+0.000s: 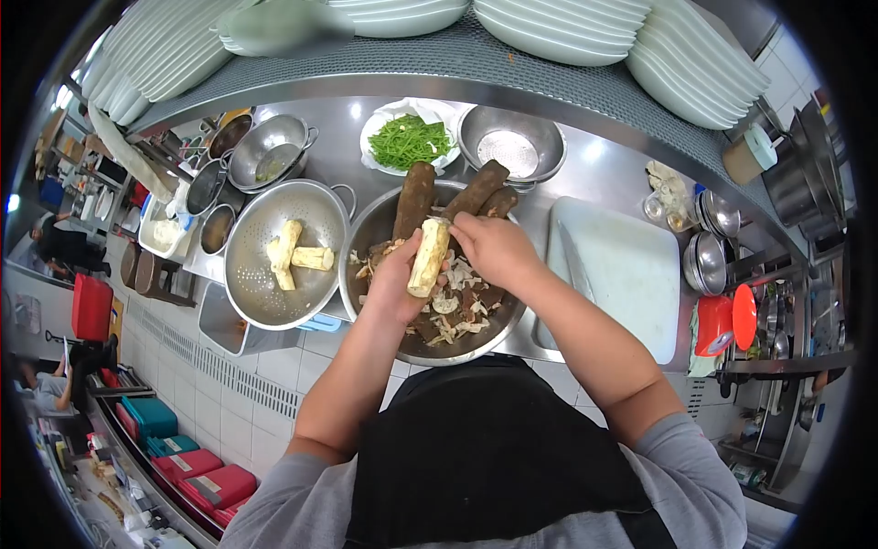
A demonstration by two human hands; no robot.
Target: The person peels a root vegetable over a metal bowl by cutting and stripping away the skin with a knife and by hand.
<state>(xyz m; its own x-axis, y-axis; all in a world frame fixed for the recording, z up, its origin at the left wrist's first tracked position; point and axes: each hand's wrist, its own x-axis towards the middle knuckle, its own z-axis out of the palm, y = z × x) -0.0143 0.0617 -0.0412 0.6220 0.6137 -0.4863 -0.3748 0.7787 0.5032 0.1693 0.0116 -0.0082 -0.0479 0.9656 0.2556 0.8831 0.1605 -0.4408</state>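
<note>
My left hand point(395, 282) is wrapped round a thick, peeled, pale-yellow root point(428, 261), held tilted over a large metal bowl point(505, 337). At the root's upper end, my right hand point(497, 249) has its fingers curled in; whatever they grip is hidden. Below both hands, brown and whitish peelings point(457, 316) lie in the bowl. Several unpeeled brown roots point(414, 201) lean on its far rim. To the left, a metal colander point(249, 242) holds several peeled pieces of root point(313, 258).
A knife point(574, 261) lies on the white cutting board point(631, 284) at right. Behind the bowl stand a plate of chopped greens point(409, 142) and a metal strainer bowl point(540, 128). A shelf point(412, 73) stacked with white plates point(562, 27) overhangs the counter. Another person point(55, 384) is at far left.
</note>
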